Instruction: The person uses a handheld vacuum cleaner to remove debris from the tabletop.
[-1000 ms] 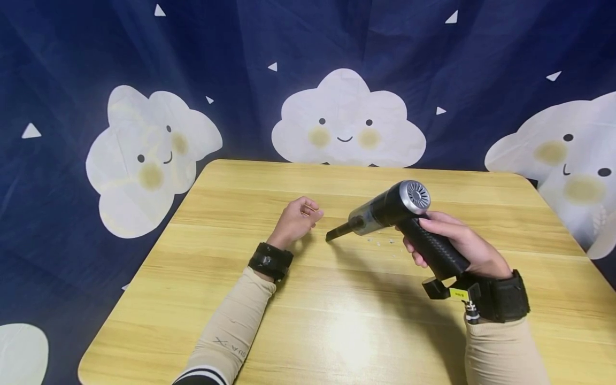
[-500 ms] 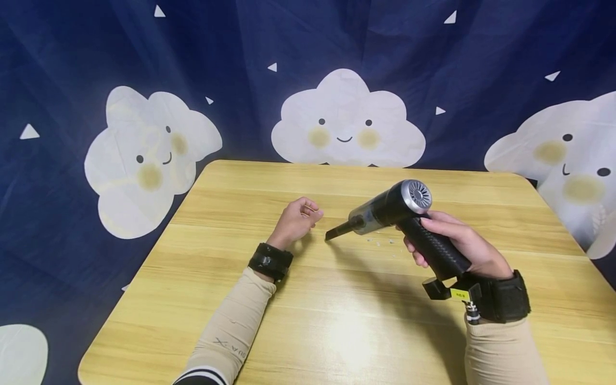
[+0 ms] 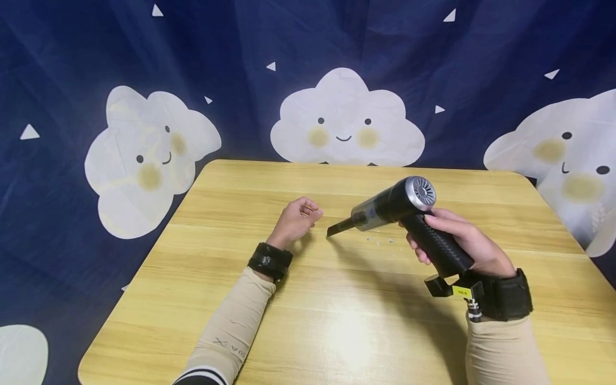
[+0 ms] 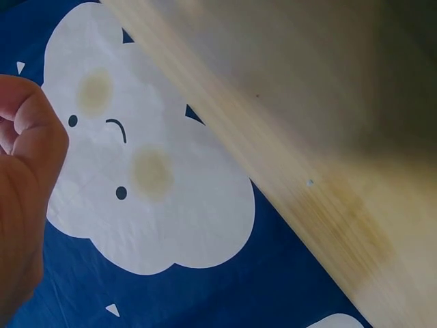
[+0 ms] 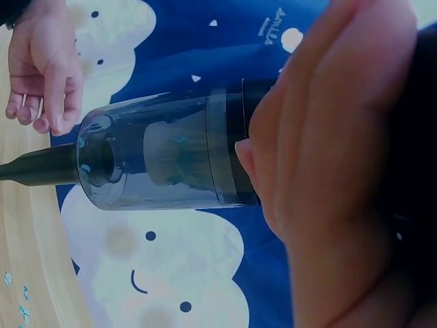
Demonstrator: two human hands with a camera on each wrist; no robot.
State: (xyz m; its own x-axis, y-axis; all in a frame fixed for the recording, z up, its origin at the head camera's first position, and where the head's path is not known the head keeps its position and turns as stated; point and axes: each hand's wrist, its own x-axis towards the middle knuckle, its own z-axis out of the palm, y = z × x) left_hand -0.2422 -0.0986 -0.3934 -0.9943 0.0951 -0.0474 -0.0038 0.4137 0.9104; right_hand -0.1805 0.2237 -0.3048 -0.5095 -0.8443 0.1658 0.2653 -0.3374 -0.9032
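Observation:
My right hand grips the black handle of a handheld vacuum cleaner, its silver vented end up and its narrow nozzle slanting down to the left, tip close over the table. In the right wrist view the clear dust cup of the vacuum shows a pale filter inside and small bluish bits near its front. Left of the nozzle tip, my left hand rests at the tabletop with loosely curled fingers and nothing in them. Small pale scraps lie scattered on the table below the vacuum's body.
The wooden table has rounded corners and reaches back to a dark blue curtain printed with smiling clouds. Each wrist wears a black strap; a small camera sticks out from the right one.
The vacuum's body has shifted slightly right and up with my right hand, and its nozzle tip has risen a little. My left hand stays in place.

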